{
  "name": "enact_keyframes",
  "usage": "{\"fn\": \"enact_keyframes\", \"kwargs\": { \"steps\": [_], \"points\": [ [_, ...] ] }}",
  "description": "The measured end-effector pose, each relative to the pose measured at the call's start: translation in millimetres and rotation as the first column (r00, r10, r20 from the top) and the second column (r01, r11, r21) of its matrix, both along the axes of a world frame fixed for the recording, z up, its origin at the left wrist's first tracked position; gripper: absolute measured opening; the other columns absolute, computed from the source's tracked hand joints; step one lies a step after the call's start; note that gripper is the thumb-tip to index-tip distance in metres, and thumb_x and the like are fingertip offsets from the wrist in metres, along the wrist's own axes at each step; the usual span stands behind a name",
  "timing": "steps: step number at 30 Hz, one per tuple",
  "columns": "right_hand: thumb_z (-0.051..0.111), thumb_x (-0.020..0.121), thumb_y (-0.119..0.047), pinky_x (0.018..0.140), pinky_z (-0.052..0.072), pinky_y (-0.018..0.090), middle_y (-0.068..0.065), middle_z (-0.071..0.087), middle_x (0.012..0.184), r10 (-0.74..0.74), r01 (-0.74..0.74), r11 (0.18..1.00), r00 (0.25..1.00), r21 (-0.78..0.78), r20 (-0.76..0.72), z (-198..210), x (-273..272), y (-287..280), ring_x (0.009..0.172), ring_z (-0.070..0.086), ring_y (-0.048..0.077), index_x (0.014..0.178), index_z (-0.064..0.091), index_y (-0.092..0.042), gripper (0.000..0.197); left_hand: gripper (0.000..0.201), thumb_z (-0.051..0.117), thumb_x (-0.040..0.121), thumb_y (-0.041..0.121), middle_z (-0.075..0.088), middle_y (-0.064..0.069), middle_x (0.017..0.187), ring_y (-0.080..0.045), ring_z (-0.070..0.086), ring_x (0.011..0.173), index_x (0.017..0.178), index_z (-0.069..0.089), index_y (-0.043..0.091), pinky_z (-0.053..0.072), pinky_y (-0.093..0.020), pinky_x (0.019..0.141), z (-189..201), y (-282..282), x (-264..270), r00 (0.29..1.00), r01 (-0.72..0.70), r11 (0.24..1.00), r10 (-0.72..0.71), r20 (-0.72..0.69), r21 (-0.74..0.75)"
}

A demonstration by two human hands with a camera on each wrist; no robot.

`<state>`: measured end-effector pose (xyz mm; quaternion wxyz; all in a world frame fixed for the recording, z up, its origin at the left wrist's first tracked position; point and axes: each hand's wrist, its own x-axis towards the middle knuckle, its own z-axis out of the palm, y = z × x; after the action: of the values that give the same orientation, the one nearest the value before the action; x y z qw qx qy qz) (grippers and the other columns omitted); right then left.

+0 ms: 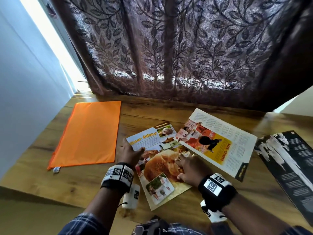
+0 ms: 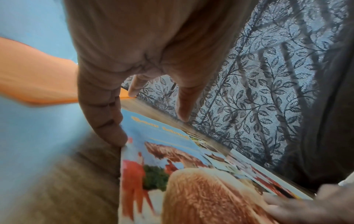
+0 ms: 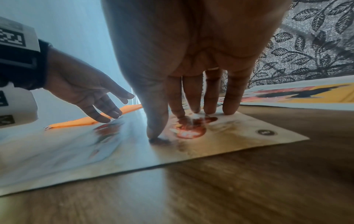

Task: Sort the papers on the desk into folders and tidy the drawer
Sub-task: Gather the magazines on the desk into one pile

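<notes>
A glossy page with a big brown bear (image 1: 159,163) lies on the wooden desk (image 1: 79,185), in front of me. My left hand (image 1: 131,152) is at its left edge, thumb over the paper and fingers straight. In the left wrist view the thumb (image 2: 107,121) touches that page's (image 2: 201,189) edge. My right hand (image 1: 189,167) presses on the page's right side with spread, straight fingers (image 3: 193,97), their tips down on the paper (image 3: 239,136). An orange folder (image 1: 86,134) lies flat at the left, apart from both hands.
A second page with a yellow and orange picture (image 1: 218,143) overlaps the bear page's far right corner. A dark black-and-white sheet (image 1: 288,167) lies at the right edge. A leaf-patterned curtain (image 1: 177,48) hangs behind the desk, a pale wall (image 1: 22,82) to the left.
</notes>
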<state>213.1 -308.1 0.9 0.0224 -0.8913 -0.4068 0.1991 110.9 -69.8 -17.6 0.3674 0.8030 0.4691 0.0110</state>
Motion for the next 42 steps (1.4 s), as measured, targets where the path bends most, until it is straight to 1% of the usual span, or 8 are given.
{"fn": "enact_keyframes", "kwargs": {
  "steps": [5,9,18,22,26,31,35,42],
  "points": [
    [0.077,0.079,-0.046,0.095,0.053,0.034,-0.006,0.059,0.137,0.033,-0.033,0.999,0.999,0.032,-0.015,3.3,3.9,-3.7,0.116,0.060,0.023,0.136,0.056,-0.033,0.062,0.098,0.084,0.073,0.041,0.054,-0.025,0.132,-0.037,0.060,0.113,0.147,0.031,0.007,0.056,-0.049,0.089,-6.3,9.5,7.6,0.973,-0.166,0.956,0.198,0.117,-0.243],
    [0.074,0.082,-0.044,0.097,0.052,0.034,-0.005,0.061,0.136,0.062,-0.062,0.997,0.998,0.055,-0.006,3.8,7.1,-6.1,0.120,0.059,0.024,0.134,0.059,-0.032,0.056,0.046,0.079,0.082,0.011,0.065,-0.024,0.106,-0.025,0.064,0.071,0.119,0.055,-0.002,0.053,-0.030,0.053,-2.9,6.8,11.3,0.948,-0.090,0.915,0.199,0.247,-0.394],
    [0.060,0.089,-0.036,0.084,0.056,0.031,0.003,0.075,0.110,-0.037,0.055,0.985,0.993,0.166,-0.108,11.8,26.3,-13.4,0.100,0.070,0.020,0.115,0.072,-0.025,0.031,0.084,0.075,0.074,-0.014,0.061,-0.018,0.122,-0.031,0.064,0.105,0.142,0.037,0.017,0.059,-0.045,0.077,3.0,12.0,7.2,0.914,0.011,0.967,0.094,0.395,-0.254],
    [0.066,0.091,-0.033,0.088,0.053,0.030,-0.001,0.074,0.113,-0.185,0.202,0.944,0.979,0.263,-0.088,20.6,51.2,-26.1,0.104,0.068,0.017,0.115,0.073,-0.026,0.026,0.092,0.074,0.081,-0.003,0.042,-0.014,0.147,-0.032,0.053,0.125,0.155,0.021,0.017,0.051,-0.048,0.100,10.0,9.7,13.3,0.960,0.028,0.999,-0.014,0.279,-0.047],
    [0.069,0.088,-0.035,0.099,0.051,0.035,0.004,0.067,0.130,-0.242,0.245,0.951,0.969,0.188,-0.040,17.8,68.9,-45.6,0.120,0.061,0.022,0.125,0.068,-0.028,0.038,0.070,0.073,0.087,0.016,0.036,-0.013,0.150,-0.031,0.041,0.135,0.147,0.038,0.011,0.037,-0.038,0.111,22.5,-5.4,23.3,0.973,0.173,0.946,-0.207,0.103,0.274],
    [0.062,0.093,-0.038,0.112,0.039,0.039,-0.004,0.037,0.158,-0.276,0.275,0.960,0.961,0.057,0.003,17.4,72.2,-69.9,0.145,0.036,0.020,0.145,0.048,-0.031,0.053,0.045,0.067,0.090,0.030,0.057,-0.011,0.131,-0.030,0.054,0.122,0.131,0.058,0.011,0.045,-0.037,0.099,28.4,-42.9,54.8,0.908,0.404,0.886,-0.419,0.020,0.228],
    [0.065,0.092,-0.037,0.108,0.042,0.038,0.000,0.036,0.158,-0.302,0.303,0.953,0.951,0.007,-0.059,17.1,68.5,-84.8,0.138,0.044,0.025,0.152,0.035,-0.031,0.067,0.045,0.063,0.092,0.041,0.056,-0.012,0.128,-0.031,0.054,0.116,0.126,0.061,0.012,0.047,-0.041,0.098,23.8,-73.5,84.9,0.850,0.525,0.843,-0.510,-0.134,0.118],
    [0.066,0.090,-0.040,0.109,0.042,0.039,0.000,0.036,0.158,-0.286,0.286,0.958,0.954,-0.020,-0.090,13.6,58.5,-92.1,0.136,0.047,0.027,0.150,0.040,-0.027,0.067,0.071,0.063,0.086,0.047,0.048,-0.015,0.132,-0.038,0.047,0.123,0.149,0.037,0.030,0.040,-0.043,0.106,14.0,-95.4,121.4,0.860,0.496,0.866,-0.481,-0.173,0.058]
  ]
}}
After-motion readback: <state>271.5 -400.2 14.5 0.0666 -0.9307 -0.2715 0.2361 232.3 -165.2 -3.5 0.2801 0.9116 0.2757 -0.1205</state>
